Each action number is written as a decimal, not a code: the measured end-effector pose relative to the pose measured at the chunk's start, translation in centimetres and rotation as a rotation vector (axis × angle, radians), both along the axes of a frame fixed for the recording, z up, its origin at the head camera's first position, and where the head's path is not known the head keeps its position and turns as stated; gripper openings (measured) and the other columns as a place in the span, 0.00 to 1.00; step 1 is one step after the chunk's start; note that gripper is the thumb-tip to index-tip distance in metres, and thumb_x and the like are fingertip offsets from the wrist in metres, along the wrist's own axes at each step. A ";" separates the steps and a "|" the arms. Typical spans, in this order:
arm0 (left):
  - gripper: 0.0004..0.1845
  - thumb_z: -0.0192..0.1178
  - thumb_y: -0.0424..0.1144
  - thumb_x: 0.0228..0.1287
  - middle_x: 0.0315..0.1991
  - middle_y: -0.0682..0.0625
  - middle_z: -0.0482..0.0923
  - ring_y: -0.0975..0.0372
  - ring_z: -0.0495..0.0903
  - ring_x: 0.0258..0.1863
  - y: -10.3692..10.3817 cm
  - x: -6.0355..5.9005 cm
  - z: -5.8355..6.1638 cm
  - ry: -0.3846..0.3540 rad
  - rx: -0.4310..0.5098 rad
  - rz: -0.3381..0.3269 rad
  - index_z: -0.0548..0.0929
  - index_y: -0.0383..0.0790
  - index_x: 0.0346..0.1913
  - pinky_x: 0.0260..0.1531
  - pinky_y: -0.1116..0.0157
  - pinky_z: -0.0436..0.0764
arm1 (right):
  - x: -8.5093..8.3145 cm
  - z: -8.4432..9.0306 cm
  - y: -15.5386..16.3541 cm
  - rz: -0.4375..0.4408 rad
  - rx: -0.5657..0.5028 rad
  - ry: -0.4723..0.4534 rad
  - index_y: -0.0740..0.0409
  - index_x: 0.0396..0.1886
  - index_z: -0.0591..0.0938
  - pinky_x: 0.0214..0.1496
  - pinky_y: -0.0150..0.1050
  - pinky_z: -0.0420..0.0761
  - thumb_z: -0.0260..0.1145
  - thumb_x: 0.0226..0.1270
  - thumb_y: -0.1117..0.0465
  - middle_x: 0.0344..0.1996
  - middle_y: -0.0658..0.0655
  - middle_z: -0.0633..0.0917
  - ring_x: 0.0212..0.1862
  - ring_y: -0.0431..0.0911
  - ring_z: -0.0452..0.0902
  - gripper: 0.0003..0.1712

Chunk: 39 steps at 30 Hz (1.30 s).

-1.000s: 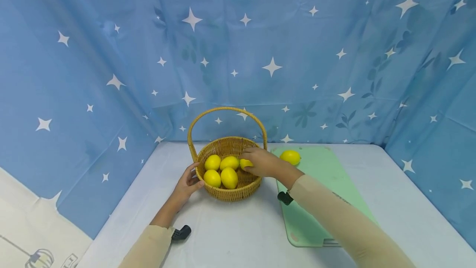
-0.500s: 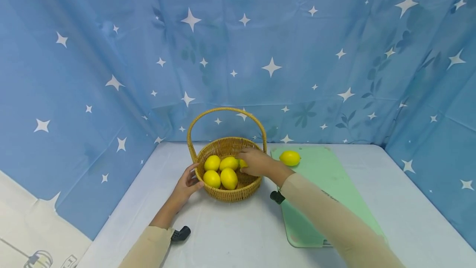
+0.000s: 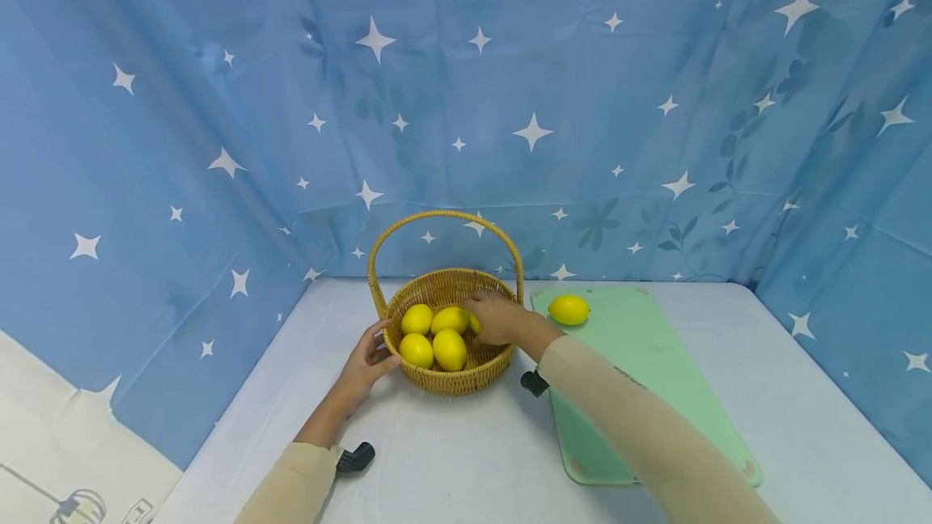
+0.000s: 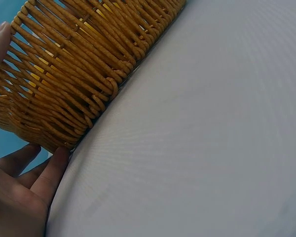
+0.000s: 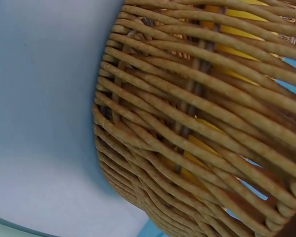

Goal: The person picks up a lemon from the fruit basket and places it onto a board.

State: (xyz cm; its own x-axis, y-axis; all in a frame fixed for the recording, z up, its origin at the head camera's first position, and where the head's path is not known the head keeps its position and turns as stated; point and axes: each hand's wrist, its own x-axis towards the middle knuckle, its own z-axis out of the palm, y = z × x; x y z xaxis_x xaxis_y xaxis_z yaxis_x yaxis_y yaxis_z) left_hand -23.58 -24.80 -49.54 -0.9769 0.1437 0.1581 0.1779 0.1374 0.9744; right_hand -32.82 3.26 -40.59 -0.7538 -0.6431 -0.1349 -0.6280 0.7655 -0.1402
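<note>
In the head view a round wicker basket (image 3: pixel 455 381) with a tall arched handle stands on the white table. Several yellow lemons (image 3: pixel 449 349) lie in its left half. My left hand (image 3: pixel 364 364) holds the basket's left side. In the left wrist view its thumb touches the rim of the basket (image 4: pixel 74 59), and its fingers (image 4: pixel 53 170) reach the lower wall. My right hand (image 3: pixel 499 320) is inside the basket at the right, its fingers around another lemon (image 3: pixel 475 323), which is mostly hidden. Woven basket wall (image 5: pixel 187 113) fills most of the right wrist view and hides that hand's fingers.
A light green cutting board (image 3: pixel 655 346) lies right of the basket, under my right forearm. One lemon (image 3: pixel 569 310) rests at its far left corner. A blue curtain with white stars (image 3: pixel 466 103) hangs behind the table (image 3: pixel 437 459).
My right hand has moved slightly left and deeper into the basket with the lemon, and its forearm has shifted left over the board. My left hand stays at the basket.
</note>
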 end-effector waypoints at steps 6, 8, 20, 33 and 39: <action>0.38 0.63 0.39 0.67 0.72 0.35 0.55 0.41 0.63 0.67 0.0 -0.1 -0.3 0.012 -0.008 0.001 0.56 0.49 0.75 0.61 0.46 0.68 | 0.0 -0.7 0.2 0.019 0.045 0.039 0.48 0.75 0.63 0.66 0.50 0.67 0.70 0.64 0.52 0.70 0.60 0.64 0.70 0.58 0.58 0.42; 0.39 0.64 0.40 0.67 0.73 0.35 0.54 0.41 0.63 0.67 0.0 -0.1 -0.3 0.007 -0.012 0.003 0.56 0.50 0.75 0.61 0.46 0.68 | 0.0 -0.8 0.3 0.026 0.062 0.068 0.47 0.74 0.64 0.64 0.49 0.70 0.69 0.65 0.54 0.68 0.60 0.66 0.68 0.57 0.61 0.40; 0.38 0.59 0.30 0.69 0.73 0.30 0.49 0.36 0.58 0.68 1.1 1.6 2.7 -0.025 -0.010 -0.026 0.51 0.40 0.76 0.62 0.45 0.67 | 0.3 -0.8 0.4 0.029 0.130 0.125 0.49 0.73 0.66 0.64 0.50 0.69 0.62 0.71 0.57 0.68 0.63 0.66 0.68 0.59 0.62 0.32; 0.38 0.59 0.32 0.69 0.73 0.32 0.50 0.38 0.60 0.67 0.1 0.2 0.3 -0.010 -0.006 -0.009 0.53 0.45 0.76 0.60 0.46 0.68 | 0.7 0.0 0.1 0.036 0.181 0.015 0.47 0.76 0.60 0.59 0.46 0.75 0.62 0.71 0.61 0.74 0.64 0.57 0.62 0.54 0.71 0.36; 0.37 0.62 0.36 0.68 0.73 0.34 0.54 0.41 0.62 0.67 0.0 0.1 0.0 0.010 -0.008 0.004 0.56 0.50 0.75 0.59 0.49 0.71 | 1.1 0.6 0.2 0.065 0.194 0.024 0.45 0.76 0.61 0.57 0.44 0.77 0.61 0.71 0.63 0.74 0.64 0.56 0.58 0.53 0.75 0.36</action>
